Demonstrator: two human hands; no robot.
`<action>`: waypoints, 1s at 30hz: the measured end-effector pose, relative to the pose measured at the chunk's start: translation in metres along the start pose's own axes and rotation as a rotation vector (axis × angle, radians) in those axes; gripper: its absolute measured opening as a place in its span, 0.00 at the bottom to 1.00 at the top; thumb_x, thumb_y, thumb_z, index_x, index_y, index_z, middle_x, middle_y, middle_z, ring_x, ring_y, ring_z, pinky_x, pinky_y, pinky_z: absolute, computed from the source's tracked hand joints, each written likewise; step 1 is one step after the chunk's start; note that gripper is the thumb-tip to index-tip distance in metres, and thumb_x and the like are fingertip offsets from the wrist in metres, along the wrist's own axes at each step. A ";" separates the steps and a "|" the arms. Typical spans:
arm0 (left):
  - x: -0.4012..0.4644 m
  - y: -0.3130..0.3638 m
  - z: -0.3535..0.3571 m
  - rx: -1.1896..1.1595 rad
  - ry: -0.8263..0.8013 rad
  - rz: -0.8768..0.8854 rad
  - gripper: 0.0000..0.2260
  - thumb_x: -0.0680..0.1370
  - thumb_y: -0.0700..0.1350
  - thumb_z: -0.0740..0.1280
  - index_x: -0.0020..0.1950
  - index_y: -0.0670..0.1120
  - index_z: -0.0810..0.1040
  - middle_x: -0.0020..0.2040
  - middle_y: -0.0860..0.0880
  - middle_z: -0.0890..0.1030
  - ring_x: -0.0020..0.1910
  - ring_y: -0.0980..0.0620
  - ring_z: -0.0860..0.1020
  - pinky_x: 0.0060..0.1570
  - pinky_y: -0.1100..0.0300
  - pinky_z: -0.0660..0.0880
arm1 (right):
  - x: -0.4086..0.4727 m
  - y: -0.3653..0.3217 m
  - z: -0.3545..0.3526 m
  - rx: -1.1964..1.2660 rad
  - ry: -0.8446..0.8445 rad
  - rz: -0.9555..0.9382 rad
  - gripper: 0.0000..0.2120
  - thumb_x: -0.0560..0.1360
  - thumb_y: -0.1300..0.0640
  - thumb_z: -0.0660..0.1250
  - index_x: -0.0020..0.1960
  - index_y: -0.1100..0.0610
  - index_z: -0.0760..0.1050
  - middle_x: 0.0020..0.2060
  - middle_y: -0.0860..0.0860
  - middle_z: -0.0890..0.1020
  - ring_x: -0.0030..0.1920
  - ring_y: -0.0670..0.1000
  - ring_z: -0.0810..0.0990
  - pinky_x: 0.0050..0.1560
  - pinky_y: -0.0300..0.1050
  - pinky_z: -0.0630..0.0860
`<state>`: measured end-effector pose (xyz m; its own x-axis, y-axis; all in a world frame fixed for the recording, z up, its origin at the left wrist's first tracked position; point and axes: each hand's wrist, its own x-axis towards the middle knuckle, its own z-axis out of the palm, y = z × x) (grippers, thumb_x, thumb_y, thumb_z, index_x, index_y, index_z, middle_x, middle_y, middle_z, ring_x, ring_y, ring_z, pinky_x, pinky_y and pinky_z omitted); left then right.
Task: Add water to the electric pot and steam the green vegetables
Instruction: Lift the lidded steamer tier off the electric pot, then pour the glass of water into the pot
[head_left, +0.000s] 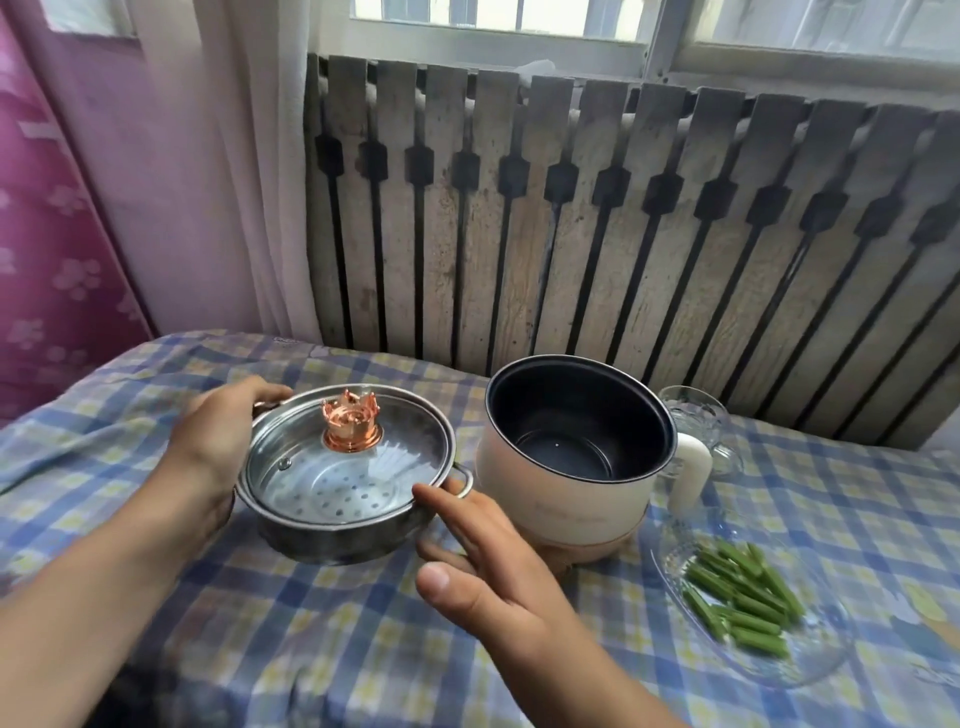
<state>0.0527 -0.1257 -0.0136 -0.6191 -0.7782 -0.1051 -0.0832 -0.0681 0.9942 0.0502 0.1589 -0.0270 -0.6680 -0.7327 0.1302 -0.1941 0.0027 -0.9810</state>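
A steel steamer tray (332, 540) with a glass lid (395, 441) and a copper crown knob (350, 426) sits on the table at centre left. My left hand (218, 441) grips its far left handle. My right hand (483, 556) is open beside its right handle, fingers spread, just touching or nearly touching the rim. The white electric pot (571, 499) stands uncovered to the right, its dark inside looking dry. A glass pitcher (701, 415) stands behind the pot's handle. Cut green vegetable stalks (743, 597) lie in a clear glass dish (810, 660) at the right.
A blue and yellow checked cloth (311, 634) covers the table. A slatted radiator cover (623, 234) rises right behind it under a window. A white curtain (249, 182) and a pink patterned fabric (52, 234) hang at the left.
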 end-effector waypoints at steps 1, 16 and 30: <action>0.001 -0.005 0.001 0.004 0.004 -0.015 0.10 0.78 0.46 0.68 0.43 0.45 0.87 0.34 0.49 0.89 0.36 0.47 0.85 0.42 0.54 0.77 | 0.000 0.003 0.001 0.016 -0.009 0.030 0.37 0.72 0.45 0.70 0.78 0.54 0.69 0.77 0.45 0.68 0.72 0.32 0.72 0.70 0.34 0.73; 0.004 -0.026 -0.001 0.143 -0.029 -0.077 0.10 0.76 0.49 0.69 0.42 0.44 0.86 0.44 0.41 0.86 0.43 0.41 0.81 0.54 0.46 0.75 | 0.005 0.012 0.005 0.019 0.049 0.275 0.33 0.68 0.48 0.71 0.72 0.54 0.78 0.68 0.47 0.81 0.65 0.33 0.79 0.64 0.39 0.78; 0.036 0.002 -0.016 0.137 -0.070 0.258 0.11 0.81 0.41 0.68 0.43 0.53 0.86 0.46 0.52 0.88 0.50 0.52 0.82 0.59 0.48 0.76 | 0.000 -0.073 -0.159 0.031 0.346 0.140 0.09 0.80 0.66 0.64 0.53 0.64 0.84 0.35 0.59 0.86 0.27 0.52 0.82 0.25 0.39 0.73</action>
<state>0.0428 -0.1635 -0.0153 -0.6853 -0.7137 0.1448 -0.0174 0.2149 0.9765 -0.0497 0.2670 0.0677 -0.8909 -0.4531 0.0303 -0.0653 0.0617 -0.9960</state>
